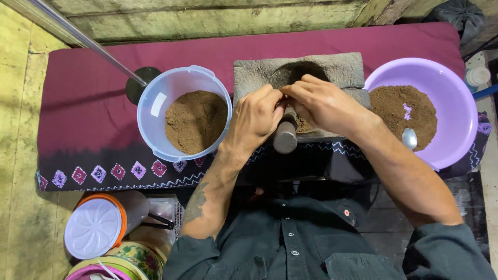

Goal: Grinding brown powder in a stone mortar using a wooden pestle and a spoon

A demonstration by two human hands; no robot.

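A grey stone slab (342, 70) with a hollowed centre lies on a maroon cloth (88, 88). Both of my hands meet over it. My left hand (257, 116) and my right hand (321, 103) are closed together on a dark stone pestle (285, 136), whose rounded end points toward me. Brown powder shows under my right hand on the slab. A clear plastic tub (155, 109) of brown powder stands left of the slab. On the right, a purple bowl (456, 103) holds brown powder and a metal spoon (409, 138).
A metal rod (78, 36) slants in from the upper left. A dark round object (136, 88) sits behind the clear tub. Below the cloth's patterned edge at lower left stand an orange-rimmed container with a white lid (93, 228) and a floral tin (137, 256).
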